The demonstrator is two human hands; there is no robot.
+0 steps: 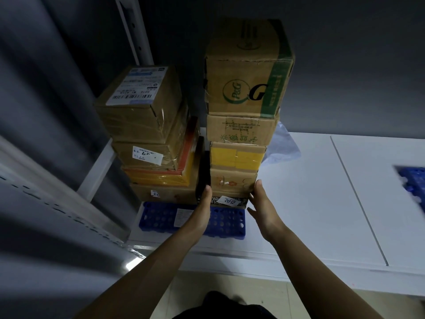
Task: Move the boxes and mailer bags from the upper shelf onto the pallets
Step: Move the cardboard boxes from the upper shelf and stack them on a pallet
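Observation:
Two stacks of cardboard boxes stand on a blue pallet on a white platform. The right stack has a big P&G box on top, a plain box under it, a yellow-taped box, a small brown box and a thin patterned box with a "2012" label at the bottom. My left hand presses the left side of the lowest boxes. My right hand presses their right side, thumb on the small brown box. The left stack has several boxes with shipping labels.
A white shelf upright rises behind the left stack, and a perforated shelf rail runs along the left. A translucent mailer bag lies behind the right stack. Another blue pallet shows at the right edge.

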